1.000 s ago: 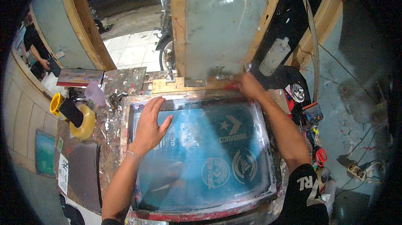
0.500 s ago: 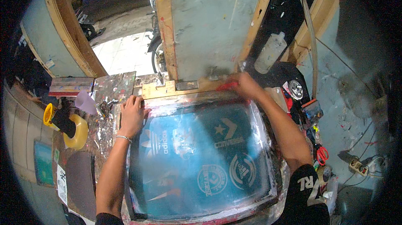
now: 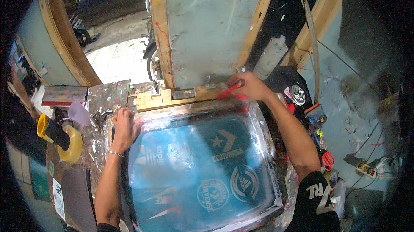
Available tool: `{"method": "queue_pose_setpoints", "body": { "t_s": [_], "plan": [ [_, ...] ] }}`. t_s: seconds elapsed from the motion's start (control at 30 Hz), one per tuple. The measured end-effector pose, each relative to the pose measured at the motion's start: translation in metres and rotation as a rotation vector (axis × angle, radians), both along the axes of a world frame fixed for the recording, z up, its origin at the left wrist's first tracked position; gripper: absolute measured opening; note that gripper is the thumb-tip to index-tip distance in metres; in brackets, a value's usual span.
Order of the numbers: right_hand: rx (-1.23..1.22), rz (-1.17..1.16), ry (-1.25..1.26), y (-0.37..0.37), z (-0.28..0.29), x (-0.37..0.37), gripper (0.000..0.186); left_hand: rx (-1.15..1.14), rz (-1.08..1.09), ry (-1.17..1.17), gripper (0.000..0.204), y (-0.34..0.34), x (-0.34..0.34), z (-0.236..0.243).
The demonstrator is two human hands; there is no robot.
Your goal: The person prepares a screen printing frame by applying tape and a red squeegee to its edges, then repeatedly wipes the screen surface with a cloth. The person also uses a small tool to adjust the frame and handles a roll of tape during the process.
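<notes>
A screen printing frame (image 3: 261, 139) with blue-green mesh and pale printed designs lies on the workbench in front of me. At its far left corner my left hand (image 3: 125, 127) is closed, fingers curled over the frame edge. My right hand (image 3: 249, 86) is at the far right end, pinching a bright red piece (image 3: 229, 91) beside the wooden bar (image 3: 154, 99) along the frame's far edge. Blur and my fingers hide what kind of thing the red piece is.
Left on the bench are a yellow tape roll (image 3: 71, 145), a black roll with a yellow rim (image 3: 46, 128) and a translucent purple cup (image 3: 79, 113). To the right stand a white bottle (image 3: 271, 57), red-handled scissors (image 3: 327, 161) and a power strip (image 3: 366, 170). A wood-framed panel (image 3: 211, 25) rises behind.
The whole view has shifted, so the bench and frame sit further left and slightly lower. My right hand stays at the red piece, which shows more clearly; my left hand remains at the corner.
</notes>
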State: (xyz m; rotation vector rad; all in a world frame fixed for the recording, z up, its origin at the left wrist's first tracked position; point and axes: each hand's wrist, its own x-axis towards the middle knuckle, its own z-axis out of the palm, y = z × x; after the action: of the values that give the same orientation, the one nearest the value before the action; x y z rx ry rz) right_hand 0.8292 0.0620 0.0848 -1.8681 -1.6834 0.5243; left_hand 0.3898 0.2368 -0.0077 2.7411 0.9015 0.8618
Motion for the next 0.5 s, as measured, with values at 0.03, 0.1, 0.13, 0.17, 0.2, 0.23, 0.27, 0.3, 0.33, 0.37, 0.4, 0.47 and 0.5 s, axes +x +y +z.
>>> {"method": "queue_pose_setpoints", "body": {
  "t_s": [0.03, 0.1, 0.13, 0.17, 0.2, 0.23, 0.27, 0.3, 0.33, 0.37, 0.4, 0.47, 0.5],
  "plan": [
    [-0.002, -0.003, 0.018, 0.001, -0.001, 0.002, 0.030, -0.005, -0.019, -0.018, 0.045, 0.000, 0.001, 0.003],
    [-0.005, -0.009, 0.054, 0.005, -0.006, 0.009, 0.031, -0.035, -0.018, 0.012, 0.044, -0.001, 0.001, 0.003],
    [0.013, -0.021, 0.184, 0.008, -0.010, 0.008, 0.029, -0.050, -0.016, 0.023, 0.044, -0.001, 0.002, 0.004],
    [0.031, -0.032, 0.313, 0.009, -0.015, 0.005, 0.027, -0.052, -0.025, 0.032, 0.044, -0.003, 0.004, 0.007],
    [0.049, -0.044, 0.443, 0.010, -0.019, 0.004, 0.025, -0.053, -0.034, 0.041, 0.044, -0.005, 0.007, 0.011],
    [0.063, -0.097, 0.526, 0.011, -0.023, 0.003, 0.024, -0.061, -0.044, 0.055, 0.044, -0.007, 0.009, 0.012],
    [0.078, -0.152, 0.608, 0.010, -0.027, 0.004, 0.024, -0.044, -0.051, 0.040, 0.044, -0.008, 0.011, 0.010],
    [0.093, -0.208, 0.689, 0.009, -0.030, 0.005, 0.023, -0.027, -0.058, 0.025, 0.045, -0.008, 0.013, 0.007],
    [0.078, -0.204, 0.623, 0.010, -0.029, 0.003, 0.024, 0.000, -0.065, 0.012, 0.045, -0.007, 0.013, 0.008],
    [0.063, -0.200, 0.557, 0.009, -0.028, 0.002, 0.026, -0.011, -0.061, 0.015, 0.045, -0.007, 0.011, 0.010],
    [0.048, -0.197, 0.490, 0.009, -0.028, 0.001, 0.027, -0.021, -0.057, 0.018, 0.046, -0.009, 0.010, 0.010],
    [0.057, -0.097, 0.258, 0.004, -0.033, 0.006, 0.029, -0.028, -0.055, 0.023, 0.046, -0.009, 0.010, 0.013],
    [0.061, -0.049, 0.142, 0.002, -0.035, 0.009, 0.030, -0.027, -0.056, 0.027, 0.046, -0.009, 0.012, 0.014]
  ]
}}
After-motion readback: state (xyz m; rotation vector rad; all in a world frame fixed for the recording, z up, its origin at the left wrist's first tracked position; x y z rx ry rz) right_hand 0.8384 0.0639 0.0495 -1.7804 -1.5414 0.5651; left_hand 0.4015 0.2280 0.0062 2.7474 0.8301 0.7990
